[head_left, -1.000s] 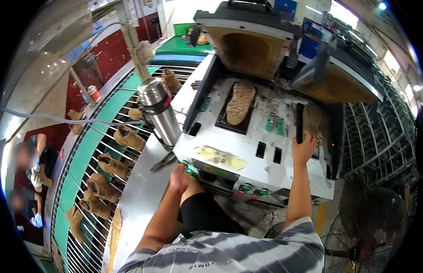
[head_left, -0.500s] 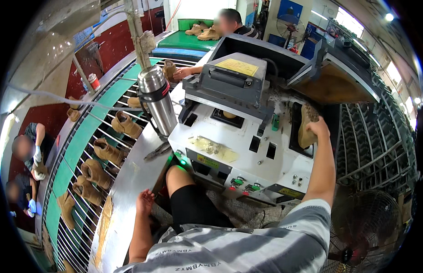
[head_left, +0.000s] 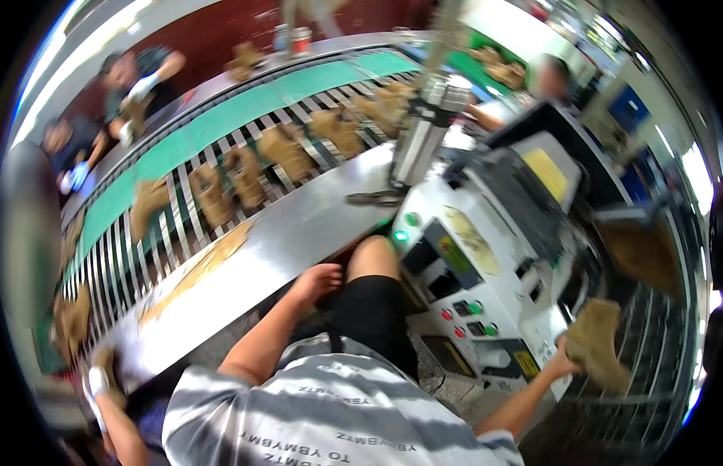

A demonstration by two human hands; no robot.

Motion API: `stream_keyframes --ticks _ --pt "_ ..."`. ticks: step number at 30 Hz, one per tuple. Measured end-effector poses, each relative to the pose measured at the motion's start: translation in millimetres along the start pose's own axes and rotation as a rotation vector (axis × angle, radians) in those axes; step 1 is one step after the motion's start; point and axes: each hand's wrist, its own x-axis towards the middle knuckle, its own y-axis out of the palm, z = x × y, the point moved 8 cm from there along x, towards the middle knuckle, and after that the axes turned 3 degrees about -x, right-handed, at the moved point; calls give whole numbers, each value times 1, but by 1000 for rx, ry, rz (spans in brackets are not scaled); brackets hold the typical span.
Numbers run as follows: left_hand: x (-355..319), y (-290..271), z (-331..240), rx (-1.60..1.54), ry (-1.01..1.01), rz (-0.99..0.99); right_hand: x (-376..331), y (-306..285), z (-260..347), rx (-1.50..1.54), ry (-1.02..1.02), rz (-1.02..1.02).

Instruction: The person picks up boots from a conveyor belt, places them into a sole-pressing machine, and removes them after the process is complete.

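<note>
A tan ankle boot (head_left: 598,346) is gripped in my right hand (head_left: 562,361), held in the air off the right side of the white and grey machine (head_left: 532,311). The boot is tilted, and motion smears it a little. Above my knee, beside the edge of the metal table, my left hand (head_left: 321,281) has its fingers loosely curled in, with nothing seen in them. Push buttons (head_left: 470,309) in red and green sit on the machine's near face. A raised lid (head_left: 641,248) stands on the machine's far right.
Several tan boots (head_left: 283,151) line the roller conveyor (head_left: 151,268) at left. A steel flask (head_left: 423,128) stands on the metal table (head_left: 276,245). Co-workers (head_left: 128,74) handle pieces across the conveyor; another arm (head_left: 120,427) with a boot enters at lower left. Wire racks (head_left: 649,373) stand at right.
My right hand has lifted the boot out of the machine's right bay, toward me. The view has swung left. My left hand's fingers have curled in.
</note>
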Motion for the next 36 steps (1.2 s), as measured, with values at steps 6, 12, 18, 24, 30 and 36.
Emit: stream_keyframes --ticks 6,12,18,24,30,36 --pt "-43 100 14 90 -28 497 -91 14 148 448 225 459" --pt "-109 150 -50 1 300 710 -262 71 290 1056 154 1205" --pt "-161 -17 -115 -390 446 69 -439 39 474 827 -299 2010" --pt "-252 -220 -121 -437 784 -539 -501 11 504 755 -986 2004" --pt "-233 -332 -211 -334 991 -807 -496 82 441 605 -742 1771" --pt "-145 -388 -265 174 913 -1147 -473 141 351 310 -505 1493"
